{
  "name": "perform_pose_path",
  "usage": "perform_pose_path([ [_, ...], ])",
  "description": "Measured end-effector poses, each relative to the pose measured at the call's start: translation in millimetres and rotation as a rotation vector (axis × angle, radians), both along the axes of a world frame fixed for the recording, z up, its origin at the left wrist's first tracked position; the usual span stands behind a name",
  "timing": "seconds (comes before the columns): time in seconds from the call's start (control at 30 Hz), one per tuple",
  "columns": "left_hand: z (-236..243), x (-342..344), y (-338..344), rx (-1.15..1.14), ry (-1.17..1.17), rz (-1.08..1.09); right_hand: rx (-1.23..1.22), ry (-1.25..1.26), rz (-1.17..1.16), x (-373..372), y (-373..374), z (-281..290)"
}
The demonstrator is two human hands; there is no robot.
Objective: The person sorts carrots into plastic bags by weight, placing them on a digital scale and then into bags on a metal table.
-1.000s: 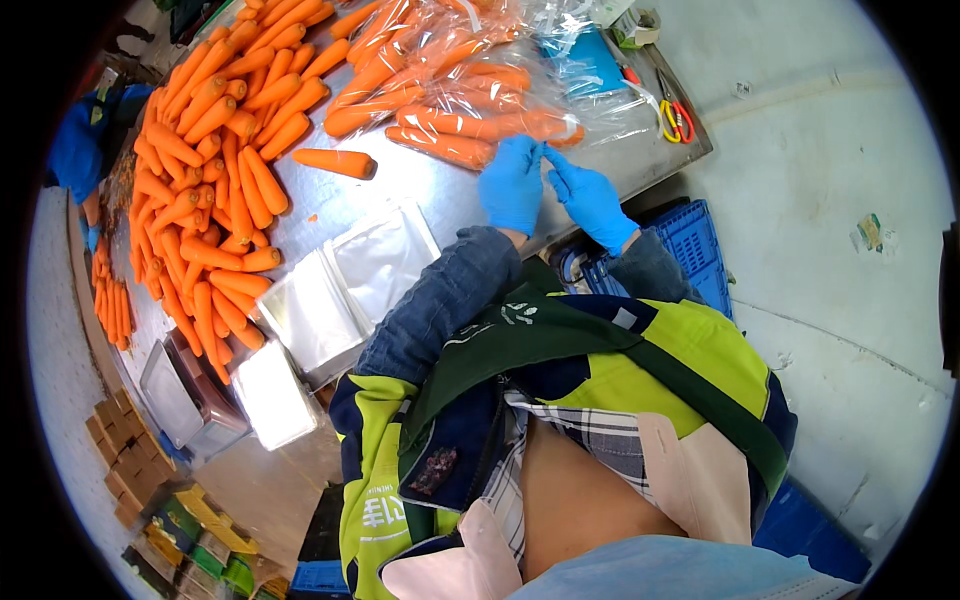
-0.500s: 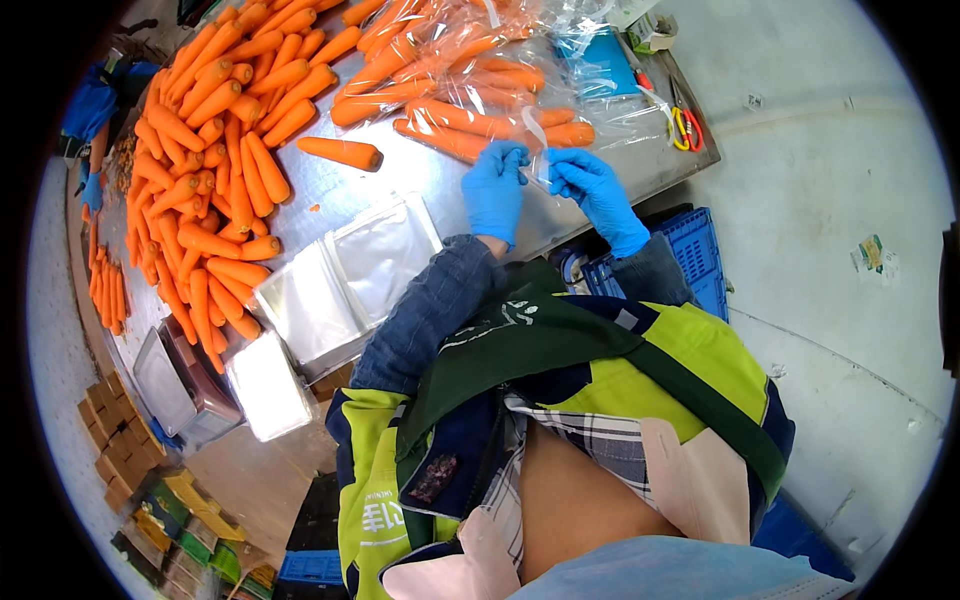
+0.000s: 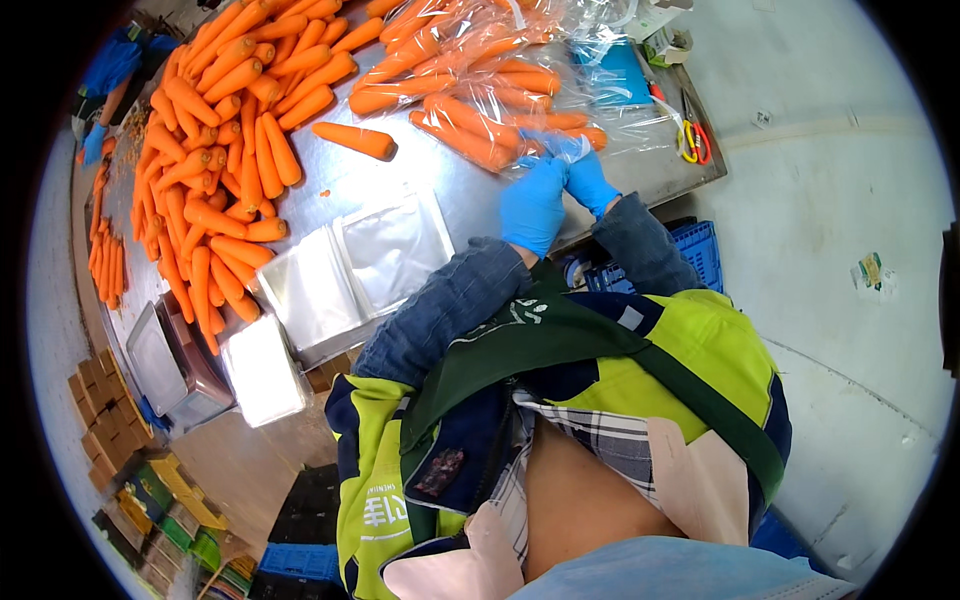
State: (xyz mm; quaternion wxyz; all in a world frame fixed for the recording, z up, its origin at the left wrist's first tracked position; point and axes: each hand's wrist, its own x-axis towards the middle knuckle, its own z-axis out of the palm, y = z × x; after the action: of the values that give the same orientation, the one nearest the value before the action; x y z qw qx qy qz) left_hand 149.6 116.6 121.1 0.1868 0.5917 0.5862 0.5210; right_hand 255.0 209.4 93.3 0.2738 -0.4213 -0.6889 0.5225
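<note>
**Inspection note: both hands at the mouth of a carrot bag, table edge**

My left hand [image 3: 532, 205] and right hand [image 3: 588, 180], both in blue gloves, meet at the near end of a clear bag of carrots [image 3: 480, 140] lying on the steel table [image 3: 400, 185], close to its front edge. The fingers of both hands are pinched narrow on the loose plastic of the bag mouth; whether I have it fully gathered I cannot tell, since the film is transparent and bunched.

Risks, as I judge them: thin film may tear if I pull the hands apart too hard, and slick gloves could lose the grip. The bag sits near the edge, so a tug toward me could drag it off.

Pose: both forearms reach forward from the lower edge, wrists close together, left hand palm-down, right hand angled inward. A loose carrot [image 3: 354, 139] and a stack of empty bags [image 3: 355, 260] lie to my left; scissors [image 3: 692, 135] lie to the right.
</note>
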Motion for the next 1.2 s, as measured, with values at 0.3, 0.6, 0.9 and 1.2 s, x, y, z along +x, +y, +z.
perform_pose_path([
  [0.3, -5, -12, -8, -0.016, 0.051, -0.002, -0.375, 0.288, 0.013, -23, 7, -38],
  [0.6, -44, -15, -12, -0.111, 0.147, -0.044, 0.332, -0.567, 0.154, -9, -2, -57],
  [0.9, -86, -64, 3, -0.271, -0.2, 0.409, 0.202, -0.526, 0.116, -37, -2, -51],
  [1.2, -104, -113, 18, -0.443, -0.473, 0.158, 0.204, -0.599, 0.102, -46, 4, -59],
])
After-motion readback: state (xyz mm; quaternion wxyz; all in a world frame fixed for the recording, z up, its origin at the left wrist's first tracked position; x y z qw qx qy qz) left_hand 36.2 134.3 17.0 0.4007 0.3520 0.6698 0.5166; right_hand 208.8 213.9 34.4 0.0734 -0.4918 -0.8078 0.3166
